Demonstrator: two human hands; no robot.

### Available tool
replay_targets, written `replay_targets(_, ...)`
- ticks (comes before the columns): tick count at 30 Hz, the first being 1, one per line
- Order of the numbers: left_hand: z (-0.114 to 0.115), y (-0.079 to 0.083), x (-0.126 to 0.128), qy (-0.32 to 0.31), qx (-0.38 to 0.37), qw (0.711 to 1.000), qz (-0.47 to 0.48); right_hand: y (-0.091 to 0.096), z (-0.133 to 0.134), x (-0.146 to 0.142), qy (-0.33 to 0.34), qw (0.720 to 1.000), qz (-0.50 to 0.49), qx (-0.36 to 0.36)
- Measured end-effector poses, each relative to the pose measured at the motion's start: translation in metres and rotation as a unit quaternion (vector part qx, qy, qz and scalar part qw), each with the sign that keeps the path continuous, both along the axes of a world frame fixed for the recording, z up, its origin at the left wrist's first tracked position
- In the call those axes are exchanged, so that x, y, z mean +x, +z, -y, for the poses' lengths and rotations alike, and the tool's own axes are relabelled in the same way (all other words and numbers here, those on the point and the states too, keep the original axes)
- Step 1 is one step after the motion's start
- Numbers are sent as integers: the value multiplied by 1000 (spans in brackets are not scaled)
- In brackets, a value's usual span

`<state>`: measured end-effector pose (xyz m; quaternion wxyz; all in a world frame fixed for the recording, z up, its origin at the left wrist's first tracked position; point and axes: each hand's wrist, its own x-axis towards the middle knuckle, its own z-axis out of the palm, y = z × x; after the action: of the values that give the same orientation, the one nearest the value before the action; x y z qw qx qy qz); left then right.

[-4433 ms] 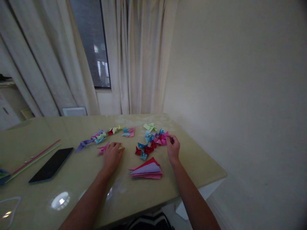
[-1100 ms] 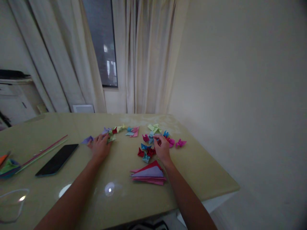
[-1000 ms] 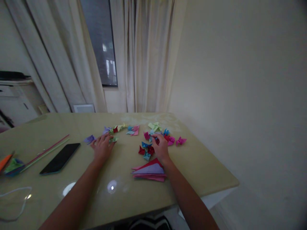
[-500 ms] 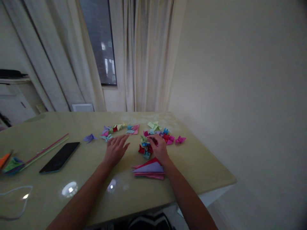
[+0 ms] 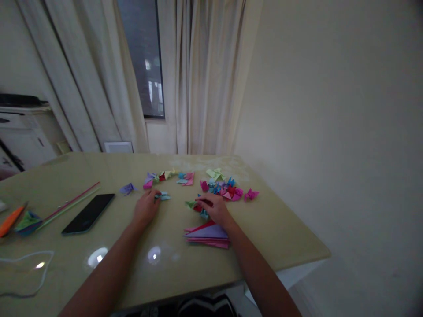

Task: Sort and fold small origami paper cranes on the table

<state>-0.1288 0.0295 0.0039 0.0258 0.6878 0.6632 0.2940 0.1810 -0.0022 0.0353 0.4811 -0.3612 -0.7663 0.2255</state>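
Many small folded paper pieces in pink, red, blue, green and purple lie on the beige table (image 5: pixel 264 229). My left hand (image 5: pixel 144 208) rests on the table with its fingers curled, and the fingertips pinch a light blue folded piece (image 5: pixel 164 196). My right hand (image 5: pixel 215 208) lies flat and open over a small heap of red, blue and green pieces (image 5: pixel 197 205). A larger cluster of pieces (image 5: pixel 224 190) sits just beyond it. A lone pink piece (image 5: pixel 251 194) lies to the right. A stack of pink and lilac paper sheets (image 5: pixel 207 234) lies under my right wrist.
A row of folded pieces (image 5: pixel 167 177) and a lone purple piece (image 5: pixel 127 188) lie further back. A black phone (image 5: pixel 88 213), two long straws (image 5: pixel 71 203), an orange-handled tool (image 5: pixel 9 222) and a white cable (image 5: pixel 23 273) are at the left. Curtains and wall stand behind.
My left hand drew back left and closed on a light blue piece. My right hand slid nearer with some red, blue and green pieces under it. The view shifted slightly.
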Motion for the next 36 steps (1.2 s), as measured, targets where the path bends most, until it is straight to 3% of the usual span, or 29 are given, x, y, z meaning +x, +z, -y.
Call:
replay_targets(5,-6,-2,4,-47,79,993,77,-7,0,-6,9,999,36,-26)
replay_targets(8,-2,3,22,-119,181,965,144,-7,0,-5,-7,1000,19,-5)
replay_targets(11,9,9,47,-188,245,941,141,-6,1,-6,-12,1000,-17,-5)
replay_targets(15,24,6,73,-265,268,919,111,-2,5,-10,6,999,-30,-15)
replay_targets(19,21,-1,72,-296,242,922,66,2,7,-11,-6,998,-50,-37)
replay_targets(22,12,-1,52,-207,183,961,2,2,1,-5,-35,988,-131,-75)
replay_targets(24,5,1,32,-68,137,987,-42,0,-6,2,-72,969,-211,-107)
replay_targets(27,-2,1,7,128,57,988,-59,-3,-17,14,-130,935,-299,-141)
replay_targets(29,-4,0,-3,158,7,985,-63,-5,-22,20,-156,923,-320,-142)
replay_targets(31,-5,0,-7,143,-25,986,-78,-6,-24,23,-175,920,-324,-131)
replay_targets(36,-1,7,-7,131,-55,986,-87,-6,-20,21,-194,935,-280,-97)
